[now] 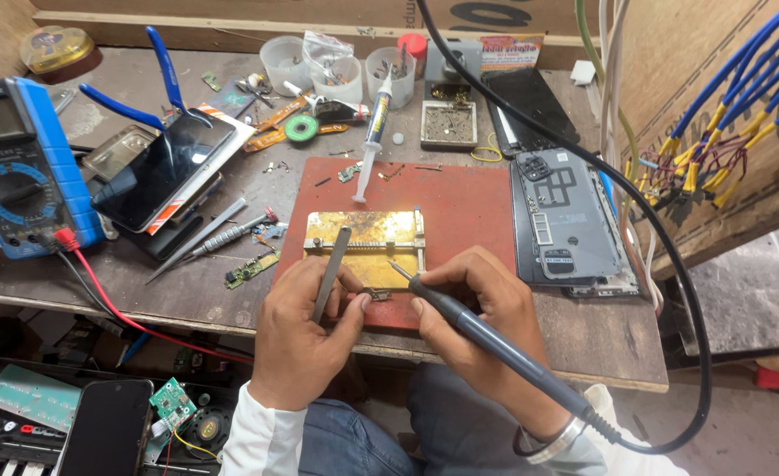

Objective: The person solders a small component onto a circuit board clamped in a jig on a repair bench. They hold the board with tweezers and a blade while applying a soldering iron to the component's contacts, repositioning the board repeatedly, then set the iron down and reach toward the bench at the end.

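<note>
My left hand (300,333) grips grey metal tweezers (330,273), their upper end pointing up over a gold metal holder plate (365,238). The tweezer tips pinch a tiny component (377,293) at the plate's front edge. My right hand (478,308) holds a dark grey soldering iron (486,339); its tip (393,265) rests just above that component. The iron's black cord (671,264) loops off to the right and back over the bench. The plate lies on a red mat (460,211).
A blue multimeter (24,167) with a red lead stands at left, beside a phone (165,172), blue-handled pliers and a screwdriver. A syringe (374,137), cups and a parts tray sit at the back. An opened phone back (561,220) lies right of the mat. Blue wires hang at right.
</note>
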Motion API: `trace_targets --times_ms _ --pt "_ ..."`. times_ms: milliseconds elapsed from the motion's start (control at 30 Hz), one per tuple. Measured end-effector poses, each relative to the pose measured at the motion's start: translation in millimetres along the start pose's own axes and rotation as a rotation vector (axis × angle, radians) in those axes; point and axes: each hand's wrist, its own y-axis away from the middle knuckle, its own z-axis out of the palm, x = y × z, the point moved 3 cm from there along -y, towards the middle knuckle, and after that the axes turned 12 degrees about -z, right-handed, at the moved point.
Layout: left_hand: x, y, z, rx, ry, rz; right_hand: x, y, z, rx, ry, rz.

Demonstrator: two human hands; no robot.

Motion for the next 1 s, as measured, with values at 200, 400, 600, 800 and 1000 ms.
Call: trace_targets --times_ms 200,400,600,800,1000 --pt "-0.9 -0.2 1.1 0.004 -0.015 0.023 0.4 1.0 -0.6 -0.008 0.003 -0.004" --pt "-3.0 2.2 1.4 0.003 -0.011 0.033 0.2 3.0 -0.6 -0.005 0.005 -0.018" --pt "-2.1 1.8 1.0 0.001 -0.004 0.036 0.5 2.6 -0.3 -0.005 -0.010 -0.008" --pt "-3.1 2.2 1.1 -0.007 -0.006 0.044 1.5 3.9 -0.1 -0.010 -0.012 -0.009" --pt "-3.2 2.2 1.1 -0.001 -0.015 0.037 1.0 3.2 -0.2 -0.016 0.001 -0.016"
